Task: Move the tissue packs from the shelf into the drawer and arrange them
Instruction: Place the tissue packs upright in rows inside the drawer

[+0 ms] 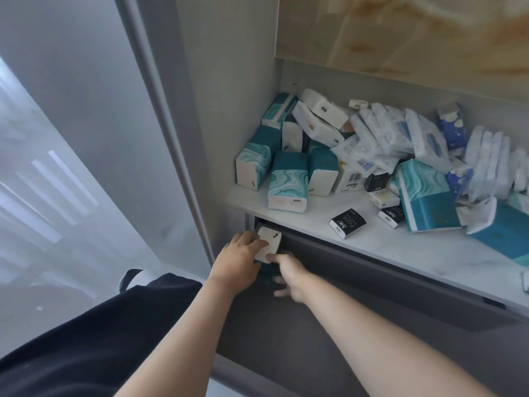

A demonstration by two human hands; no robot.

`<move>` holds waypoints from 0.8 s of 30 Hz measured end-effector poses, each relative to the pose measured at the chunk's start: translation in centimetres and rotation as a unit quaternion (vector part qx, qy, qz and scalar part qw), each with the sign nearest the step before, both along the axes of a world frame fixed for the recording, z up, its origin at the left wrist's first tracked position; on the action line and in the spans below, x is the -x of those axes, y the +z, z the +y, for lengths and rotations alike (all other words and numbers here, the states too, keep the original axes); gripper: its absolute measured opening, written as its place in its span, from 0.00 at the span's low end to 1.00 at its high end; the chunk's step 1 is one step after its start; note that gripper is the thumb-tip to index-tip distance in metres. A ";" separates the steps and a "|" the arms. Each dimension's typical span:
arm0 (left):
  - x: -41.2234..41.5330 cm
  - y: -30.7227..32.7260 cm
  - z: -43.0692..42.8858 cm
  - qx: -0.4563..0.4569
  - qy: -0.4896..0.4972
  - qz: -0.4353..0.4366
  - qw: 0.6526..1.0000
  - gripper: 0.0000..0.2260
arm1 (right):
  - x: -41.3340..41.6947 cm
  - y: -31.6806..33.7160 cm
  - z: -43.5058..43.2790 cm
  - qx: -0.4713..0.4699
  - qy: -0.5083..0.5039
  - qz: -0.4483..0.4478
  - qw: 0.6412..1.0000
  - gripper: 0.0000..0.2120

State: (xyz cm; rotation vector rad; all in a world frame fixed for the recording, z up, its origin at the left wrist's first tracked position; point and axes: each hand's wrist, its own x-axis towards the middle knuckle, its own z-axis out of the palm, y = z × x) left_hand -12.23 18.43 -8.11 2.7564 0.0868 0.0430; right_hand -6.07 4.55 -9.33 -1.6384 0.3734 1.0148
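Both my hands are down in the far left corner of the open grey drawer (329, 282), on one teal-and-white tissue pack (269, 242) that stands on end. My left hand (240, 259) grips the pack from the left. On its right side, my right hand (289, 273) pinches it with thumb and fingers. Above the drawer, the white shelf (400, 247) carries a jumbled pile of several packs: teal ones (289, 181) at the left, white ones (317, 121) behind, pale blue-printed ones (400, 138) in the middle and right.
Small black pocket packs (347, 223) lie near the shelf's front edge. A grey cabinet side wall (223, 110) rises at the left of the shelf. A frosted sliding door (71, 138) fills the left. My dark clothing (100, 339) is at the lower left.
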 end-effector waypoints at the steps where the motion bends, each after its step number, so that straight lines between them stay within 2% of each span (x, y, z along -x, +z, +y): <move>1: 0.0 -0.2 0.0 -0.006 -0.006 0.003 1.000 0.23 | -0.1 -0.3 0.1 0.012 0.003 -0.026 1.000 0.21; 4: 0.2 -0.5 -0.2 -0.004 -0.001 0.016 1.000 0.22 | -0.3 -0.7 0.1 0.029 -0.014 -0.112 0.993 0.24; 8: -0.9 1.0 -0.7 -0.017 0.018 0.073 0.997 0.23 | -0.7 0.1 -1.1 0.046 0.072 -0.134 0.987 0.26; 10: -1.6 2.4 -0.9 -0.043 0.015 0.126 0.991 0.24 | -1.3 0.9 -2.1 0.087 0.132 -0.174 0.972 0.24; 13: -2.9 5.1 -1.4 -0.048 0.027 0.170 0.984 0.23 | -2.3 3.8 -3.6 0.165 0.196 -0.296 0.920 0.16; 15: -4.1 7.2 -1.5 -0.023 0.040 0.150 0.988 0.20 | -2.7 6.6 -4.4 0.231 0.228 -0.420 0.848 0.12; 17: -5.5 9.6 -1.4 0.021 0.056 0.119 0.991 0.17 | -3.4 9.0 -4.7 0.260 0.218 -0.534 0.775 0.10; 19: -6.6 11.3 -1.0 0.066 0.065 0.092 0.991 0.17 | -4.5 10.4 -4.4 0.252 0.221 -0.594 0.731 0.11; 21: -7.2 11.8 -0.5 0.134 0.095 0.062 0.984 0.20 | -5.7 11.2 -3.7 0.257 0.245 -0.603 0.715 0.15; 24: -7.3 10.9 0.1 0.217 0.143 0.049 0.964 0.25 | -6.5 11.4 -2.4 0.280 0.265 -0.554 0.738 0.26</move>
